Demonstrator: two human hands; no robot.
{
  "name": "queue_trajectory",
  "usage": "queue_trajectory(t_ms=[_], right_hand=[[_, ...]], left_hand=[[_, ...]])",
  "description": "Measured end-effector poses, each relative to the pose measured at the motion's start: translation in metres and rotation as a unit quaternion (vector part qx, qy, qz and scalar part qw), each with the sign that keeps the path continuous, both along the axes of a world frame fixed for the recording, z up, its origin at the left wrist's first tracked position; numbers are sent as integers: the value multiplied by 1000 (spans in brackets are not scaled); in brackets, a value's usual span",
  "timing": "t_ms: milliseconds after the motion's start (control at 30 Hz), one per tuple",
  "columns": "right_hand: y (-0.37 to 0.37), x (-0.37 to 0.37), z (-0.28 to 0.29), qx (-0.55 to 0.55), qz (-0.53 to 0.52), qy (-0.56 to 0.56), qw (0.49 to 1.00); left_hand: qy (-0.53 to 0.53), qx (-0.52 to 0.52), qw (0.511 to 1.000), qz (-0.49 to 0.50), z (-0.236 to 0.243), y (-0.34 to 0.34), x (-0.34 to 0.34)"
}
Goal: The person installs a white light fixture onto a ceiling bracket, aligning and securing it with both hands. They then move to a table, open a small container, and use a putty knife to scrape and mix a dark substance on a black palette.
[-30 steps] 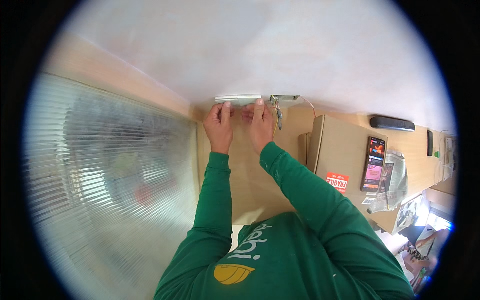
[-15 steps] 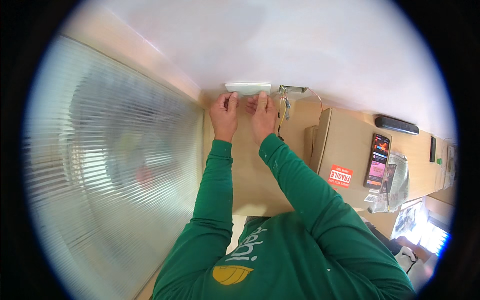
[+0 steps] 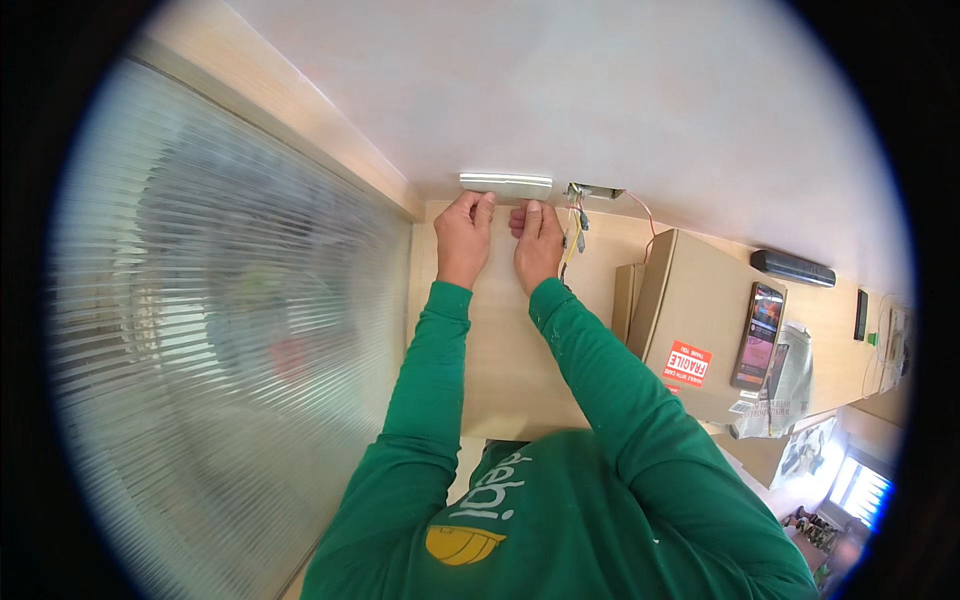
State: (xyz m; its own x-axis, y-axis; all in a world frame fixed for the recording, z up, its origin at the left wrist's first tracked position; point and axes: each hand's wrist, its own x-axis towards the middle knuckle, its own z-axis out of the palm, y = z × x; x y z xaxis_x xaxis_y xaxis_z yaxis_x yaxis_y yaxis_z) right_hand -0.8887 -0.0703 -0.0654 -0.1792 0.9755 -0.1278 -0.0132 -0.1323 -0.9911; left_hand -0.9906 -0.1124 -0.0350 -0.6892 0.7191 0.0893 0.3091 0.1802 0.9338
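1 white panel point(image 3: 506, 187) stands at the wall point(image 3: 600, 90), just beyond your left hand point(image 3: 463, 242) and right hand point(image 3: 539, 246), both curled at its lower edge; whether they clamp it cannot be told. It appears in place; right of your right hand, an uncovered wall box point(image 3: 600, 192) with loose wires point(image 3: 580, 226) seems unfinished.

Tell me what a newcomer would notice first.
The green sleeves, mid-picture, lead to the left hand and right hand at the lower edge of a white plate by the wall. A large ribbed panel fills the left side. On the right, a lit phone lies on a cardboard box.
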Motion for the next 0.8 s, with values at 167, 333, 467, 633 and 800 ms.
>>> queue_trajectory(t_ms=[167,333,467,633,800], right_hand=[[-15,-11,2,-12,-1,27,1000],[-8,-21,-1,15,-27,38,999],[-11,-18,-6,17,13,75,997],[-7,-16,-7,-18,29,73,997],[-3,-16,-14,-33,21,123,992]], left_hand=[[49,34,998,-18,-4,-5,-17],[-60,41,991,-109,13,-5,-28],[-159,77,982,-62,1,-14,-37],[-72,54,995,-53,8,-12,-38],[-169,118,978,-24,5,-4,-23]])
